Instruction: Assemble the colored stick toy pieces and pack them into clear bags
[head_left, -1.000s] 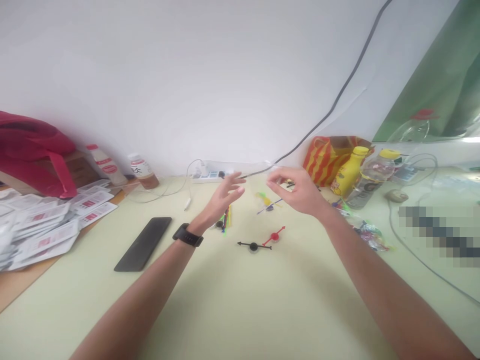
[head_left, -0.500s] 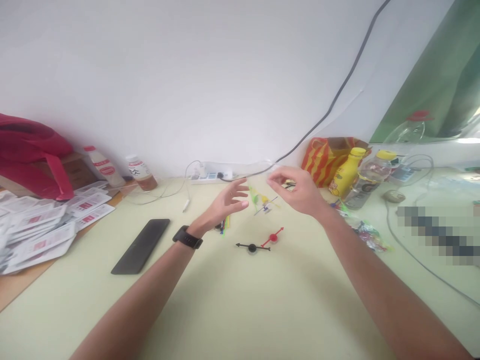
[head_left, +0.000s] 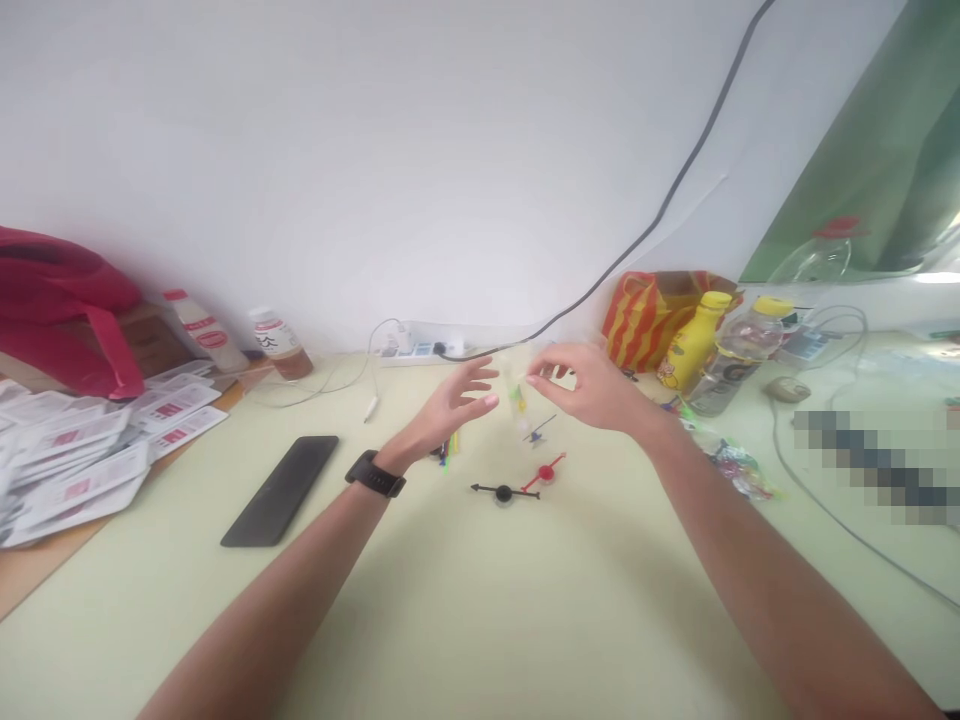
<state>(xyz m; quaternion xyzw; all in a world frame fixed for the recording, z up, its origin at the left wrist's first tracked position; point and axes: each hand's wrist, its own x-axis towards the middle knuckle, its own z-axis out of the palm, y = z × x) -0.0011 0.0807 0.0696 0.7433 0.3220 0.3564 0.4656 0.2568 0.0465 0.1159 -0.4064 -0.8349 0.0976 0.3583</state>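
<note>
My left hand (head_left: pixel 454 405), a dark watch on its wrist, is raised over the table with its fingers stretched apart and holds nothing. Facing it, my right hand (head_left: pixel 581 385) pinches the edge of a small clear plastic bag (head_left: pixel 516 400), blurred, with yellow and green bits showing in it. Below the hands lie a black arrow spinner (head_left: pixel 503 493) and a red arrow spinner (head_left: pixel 546 473), almost touching. A blue arrow spinner (head_left: pixel 535 437) is just behind them. Several thin coloured pieces (head_left: pixel 448 450) lie partly hidden under my left hand.
A black phone (head_left: pixel 281 490) lies at left, near piled white packets (head_left: pixel 82 450) and two bottles. A power strip (head_left: pixel 420 345) sits against the wall. At right are a striped bag (head_left: pixel 637 320), a yellow bottle (head_left: pixel 694 345), a clear bottle (head_left: pixel 739 360) and crumpled plastic packaging (head_left: pixel 739 470).
My right hand has lowered slightly and turned, its fingertips nearer my left hand. The clear bag has swung upright between the hands. My left hand is nearly still.
</note>
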